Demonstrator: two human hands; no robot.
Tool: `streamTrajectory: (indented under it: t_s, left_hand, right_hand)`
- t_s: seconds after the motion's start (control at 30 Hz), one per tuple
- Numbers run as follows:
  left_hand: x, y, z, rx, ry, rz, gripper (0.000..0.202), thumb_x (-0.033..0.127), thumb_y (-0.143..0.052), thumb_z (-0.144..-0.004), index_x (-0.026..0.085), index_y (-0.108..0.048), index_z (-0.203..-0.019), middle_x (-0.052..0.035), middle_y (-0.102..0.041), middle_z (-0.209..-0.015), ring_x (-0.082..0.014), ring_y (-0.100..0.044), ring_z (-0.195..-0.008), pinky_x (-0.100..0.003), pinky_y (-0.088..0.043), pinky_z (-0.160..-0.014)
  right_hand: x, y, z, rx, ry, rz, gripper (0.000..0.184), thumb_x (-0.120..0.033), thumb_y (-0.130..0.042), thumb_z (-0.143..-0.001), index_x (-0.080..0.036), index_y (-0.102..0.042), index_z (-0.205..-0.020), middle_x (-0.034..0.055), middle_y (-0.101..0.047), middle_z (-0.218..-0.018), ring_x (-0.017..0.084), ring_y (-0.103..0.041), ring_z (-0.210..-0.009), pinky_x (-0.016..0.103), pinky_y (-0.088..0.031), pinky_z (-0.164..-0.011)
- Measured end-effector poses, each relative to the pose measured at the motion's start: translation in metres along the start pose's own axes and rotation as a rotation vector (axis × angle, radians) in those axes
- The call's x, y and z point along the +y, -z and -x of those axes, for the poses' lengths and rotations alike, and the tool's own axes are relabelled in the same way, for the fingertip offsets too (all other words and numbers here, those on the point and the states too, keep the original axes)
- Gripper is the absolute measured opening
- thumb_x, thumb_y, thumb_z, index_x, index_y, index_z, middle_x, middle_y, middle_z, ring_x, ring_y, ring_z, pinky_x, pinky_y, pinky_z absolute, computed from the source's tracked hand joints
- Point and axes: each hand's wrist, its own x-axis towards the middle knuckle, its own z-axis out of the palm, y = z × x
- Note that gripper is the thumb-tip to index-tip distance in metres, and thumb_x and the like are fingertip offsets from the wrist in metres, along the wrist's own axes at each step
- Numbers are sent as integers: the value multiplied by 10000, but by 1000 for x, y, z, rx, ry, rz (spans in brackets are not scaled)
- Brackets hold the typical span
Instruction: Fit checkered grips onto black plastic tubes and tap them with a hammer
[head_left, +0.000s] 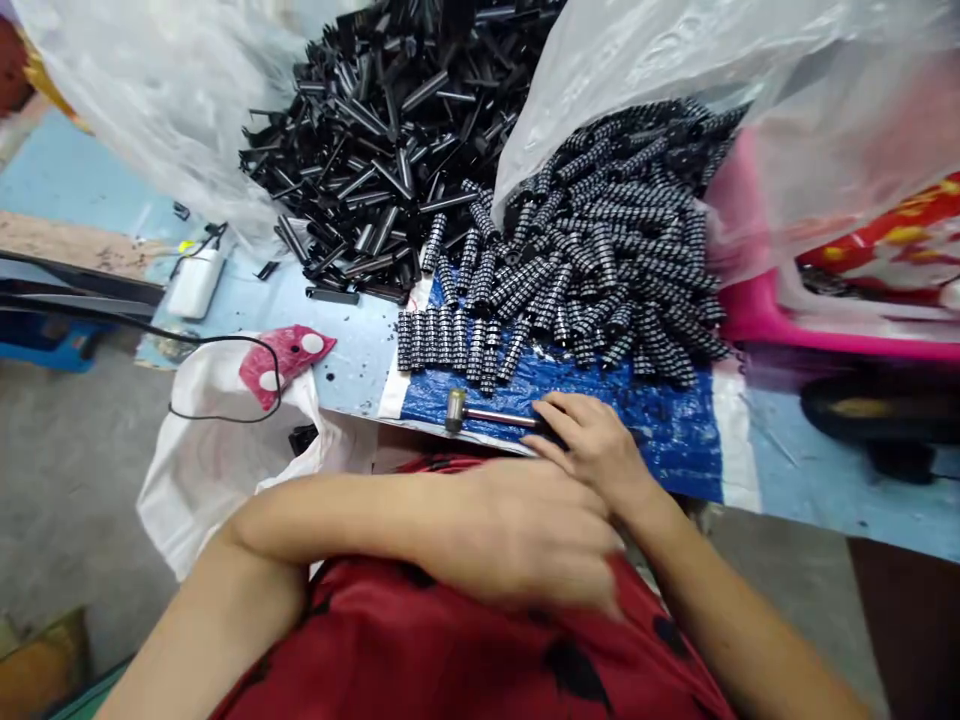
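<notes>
My right hand [592,440] rests on the blue tarp [675,430] at the table's front edge, fingers laid over the handle of a small hammer [480,412] whose metal head points left. My left hand [525,535] lies flat across my lap on red patterned clothing, fingers stretched out and blurred, holding nothing. Just beyond the hammer stands a short row of black studded cylinders [442,340]. Behind it a large heap of the same studded cylinders [622,250] spills from a clear plastic bag [675,60].
A pile of plain black tubes [390,130] lies at the back centre. A white charger [195,285] with a black cable, a pink cloth [289,360] and a white bag [217,460] sit at left. A pink plastic item [757,310] stands at right.
</notes>
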Motion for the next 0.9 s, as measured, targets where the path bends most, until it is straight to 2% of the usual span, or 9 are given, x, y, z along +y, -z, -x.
streamTrajectory:
  t_s: [0.1,0.23,0.33,0.4,0.5,0.57,0.67,0.8,0.9]
  left_hand:
    - [-14,7,57,153,239,193,252,270,-530,-1098,175,-641,-894,-99,-729,-901,-195,-707,-900,-335,-583,-868]
    - [-22,12,141,652,830,271,331,310,-479,-1137,179,-688,-918,-63,-721,-911,-131,-677,-843,-258,-548,-789]
    - [-29,18,170,936,960,283,259,389,-659,-1057,176,-674,-910,-49,-723,-914,-116,-677,-790,-224,-535,-723]
    - [-36,24,172,1019,947,267,245,373,-770,-977,172,-651,-904,-38,-719,-904,-115,-693,-788,-213,-534,-723]
    - [-51,34,161,978,907,243,247,361,-796,-950,164,-664,-880,-40,-715,-870,-112,-687,-785,-210,-532,-740]
    - [-61,37,149,891,904,232,254,377,-750,-986,158,-697,-869,-52,-719,-854,-106,-667,-769,-211,-530,-744]
    - [-73,34,126,813,876,265,282,394,-707,-1013,156,-709,-862,-53,-717,-829,-108,-654,-745,-217,-529,-729]
    - [-75,29,100,733,811,318,270,398,-671,-1034,166,-706,-902,-48,-711,-844,-127,-660,-777,-249,-529,-754]
    - [-71,31,101,679,830,252,279,423,-660,-1035,169,-709,-932,-59,-705,-877,-150,-650,-818,-281,-509,-774]
  right_hand:
    - [-4,-11,6,65,30,-1,298,-223,-759,-913,-147,-660,-1184,55,-701,-1088,171,-598,-986,321,-480,-880]
    - [5,0,25,126,81,-20,386,-159,-765,-881,-109,-629,-1238,97,-698,-1109,195,-620,-1024,335,-514,-923]
    - [27,24,56,155,5,103,367,-173,-752,-890,-118,-644,-1237,124,-703,-1103,210,-644,-986,342,-531,-903]
    - [48,41,80,171,-85,264,330,-191,-743,-899,-143,-654,-1213,119,-714,-1052,217,-657,-919,345,-530,-842]
    - [66,62,98,157,-135,437,355,-253,-767,-887,-195,-669,-1223,99,-729,-1003,237,-660,-822,369,-513,-734]
    - [60,66,85,123,-191,428,420,-263,-792,-868,-196,-662,-1261,111,-731,-1038,262,-676,-860,385,-528,-763]
    - [33,51,24,128,-129,157,641,-428,-825,-860,-158,-593,-1393,154,-713,-1219,291,-699,-1104,414,-558,-1000]
    - [13,5,-73,-76,38,42,1045,-813,-694,-824,-110,-478,-1567,192,-529,-1576,331,-517,-1474,475,-435,-1206]
    - [18,-22,-108,-278,48,19,1173,-795,-781,-751,-103,-429,-1631,203,-447,-1643,389,-415,-1546,548,-357,-1254]
